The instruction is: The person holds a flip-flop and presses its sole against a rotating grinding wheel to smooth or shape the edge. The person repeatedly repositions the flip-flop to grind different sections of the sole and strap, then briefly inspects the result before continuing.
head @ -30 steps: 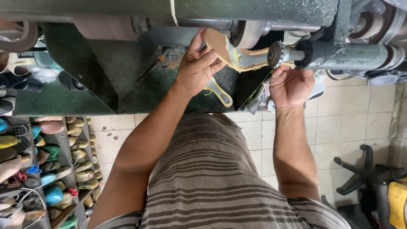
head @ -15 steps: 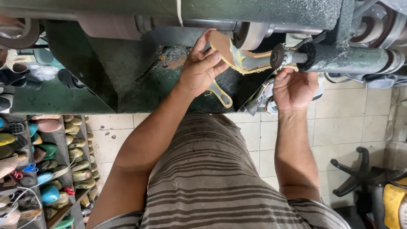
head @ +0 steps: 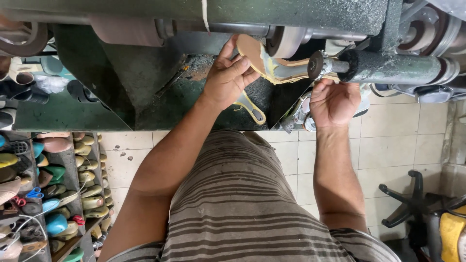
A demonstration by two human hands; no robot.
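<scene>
Both hands hold a tan shoe sole (head: 272, 63) up against the green finishing machine (head: 145, 73), and over the last second the change is small — the sole sits a little closer under the pale sanding wheel (head: 286, 41), and the view has shifted slightly. The left hand (head: 228, 77) is closed around the sole's rounded end, fingers spread over its top face; the right hand (head: 335, 102) grips the other end from below, just under the dark brush (head: 318, 64) on the shaft (head: 403, 68). The sole's edge looks to be touching the wheel or very near it, which suggests the edge work is mid-pass rather than ending. A rack of coloured shoe lasts (head: 43, 194) stands at the left — well apart.
</scene>
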